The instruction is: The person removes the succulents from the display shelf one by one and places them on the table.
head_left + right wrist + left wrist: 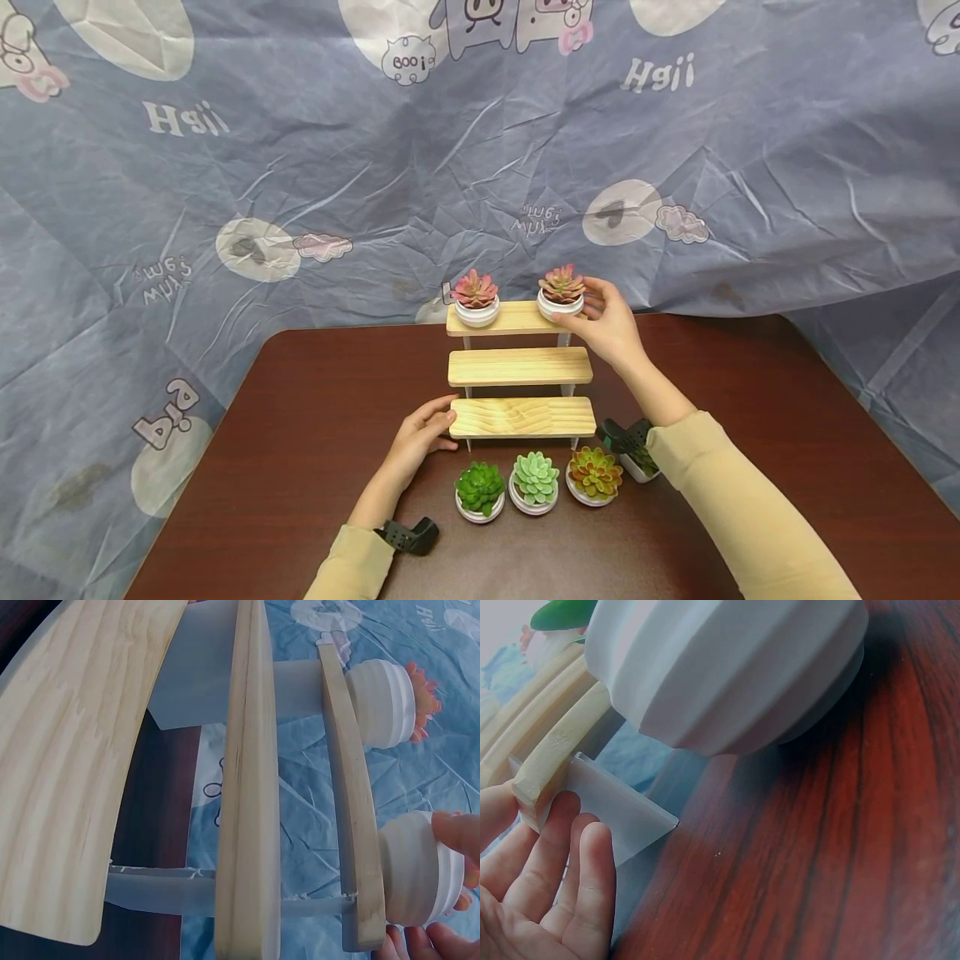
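Note:
My right hand (pixel 613 329) holds a reddish succulent in a white pot (pixel 561 305) at the right end of the top board. In the right wrist view, the pot (pixel 418 866) sits against that board, with the thumb on one side and fingers on the other. A pink succulent (pixel 476 308) in a similar pot stands on the top board's left end. With my left hand (pixel 412 437) I pinch the left end of the lowest board of the three-step wooden stand (pixel 522 417). In the left wrist view, the thumb and fingers grip the board's corner (pixel 544 776).
Before the stand, in a row, are a dark green succulent (pixel 480 490), a pale green one (pixel 535 482) and an orange-green one (pixel 594 475). Another white pot (pixel 641 468) is partly hidden by the right wrist camera. A patterned cloth (pixel 420 167) hangs behind the table (pixel 315 400).

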`<state>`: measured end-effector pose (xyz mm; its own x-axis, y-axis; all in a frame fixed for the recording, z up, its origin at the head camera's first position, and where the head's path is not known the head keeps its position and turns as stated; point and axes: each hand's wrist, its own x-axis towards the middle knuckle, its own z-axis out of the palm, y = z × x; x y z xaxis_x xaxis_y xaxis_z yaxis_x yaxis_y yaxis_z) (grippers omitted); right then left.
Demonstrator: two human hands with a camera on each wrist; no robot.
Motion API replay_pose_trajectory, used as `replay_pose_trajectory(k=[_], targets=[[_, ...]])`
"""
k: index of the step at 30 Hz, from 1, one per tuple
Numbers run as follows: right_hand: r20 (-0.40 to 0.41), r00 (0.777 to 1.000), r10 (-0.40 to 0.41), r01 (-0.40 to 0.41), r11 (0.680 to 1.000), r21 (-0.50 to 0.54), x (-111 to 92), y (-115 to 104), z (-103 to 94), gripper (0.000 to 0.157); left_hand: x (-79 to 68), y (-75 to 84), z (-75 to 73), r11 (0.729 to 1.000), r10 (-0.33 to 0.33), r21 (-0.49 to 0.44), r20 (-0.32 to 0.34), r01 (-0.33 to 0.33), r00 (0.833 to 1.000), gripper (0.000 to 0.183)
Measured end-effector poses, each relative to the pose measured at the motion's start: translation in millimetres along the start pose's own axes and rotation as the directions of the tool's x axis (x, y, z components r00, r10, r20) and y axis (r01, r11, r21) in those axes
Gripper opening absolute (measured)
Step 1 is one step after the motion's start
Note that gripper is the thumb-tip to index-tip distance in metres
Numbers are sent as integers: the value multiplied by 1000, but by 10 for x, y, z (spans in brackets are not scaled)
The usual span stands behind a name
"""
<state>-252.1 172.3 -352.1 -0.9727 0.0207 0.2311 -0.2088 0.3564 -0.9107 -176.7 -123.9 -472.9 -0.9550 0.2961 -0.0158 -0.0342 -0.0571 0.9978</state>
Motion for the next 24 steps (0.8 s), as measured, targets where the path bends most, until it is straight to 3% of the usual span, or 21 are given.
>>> replay_pose_trajectory(k=[24], targets=[[8, 1000, 21, -21, 1000, -2, 32, 20, 27, 80, 6, -19, -1, 1000, 12, 11, 5, -12, 1000, 45]])
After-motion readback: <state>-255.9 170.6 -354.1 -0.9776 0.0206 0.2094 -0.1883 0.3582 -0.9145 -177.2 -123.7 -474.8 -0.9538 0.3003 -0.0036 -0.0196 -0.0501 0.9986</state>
